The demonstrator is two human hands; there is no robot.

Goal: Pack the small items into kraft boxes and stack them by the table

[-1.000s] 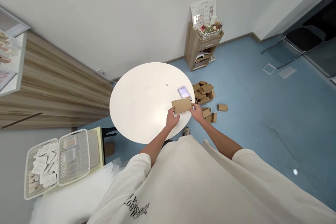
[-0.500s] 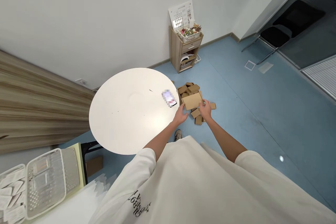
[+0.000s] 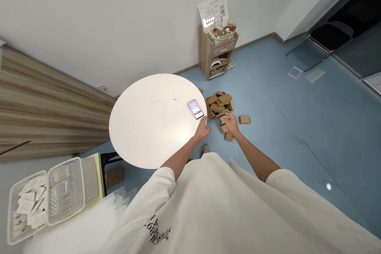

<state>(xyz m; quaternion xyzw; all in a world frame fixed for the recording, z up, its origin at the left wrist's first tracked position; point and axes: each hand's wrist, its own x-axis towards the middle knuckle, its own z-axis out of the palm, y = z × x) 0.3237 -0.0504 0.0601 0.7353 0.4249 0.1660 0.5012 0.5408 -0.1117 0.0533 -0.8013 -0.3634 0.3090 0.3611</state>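
Observation:
My left hand [image 3: 203, 128] is open near the right edge of the round white table [image 3: 149, 127], thumb apart from the fingers, holding nothing. Loosely bent fingers, with no box between them, show on my right hand [image 3: 232, 124], which hovers above the near side of a cardboard box pile. Many small brown cardboard boxes [image 3: 219, 101] lie heaped in an open carton [image 3: 210, 112] on the floor. Several more, such as one small box [image 3: 228, 136], lie in front of the carton, partly hidden by my right hand. Another lone box [image 3: 245, 120] rests to the right.
A phone [image 3: 199, 114] with a blurred screen lies on the table. Against the wall stands a wooden cabinet [image 3: 205, 55] bearing a white basket [image 3: 222, 39]. A black chair [image 3: 330, 37] is at the right. White plastic baskets [image 3: 66, 190] sit at lower left.
The flat cardboard box between my hands has left them; I cannot tell which box in the heap it is. My hands are now empty, and the view has shifted slightly.

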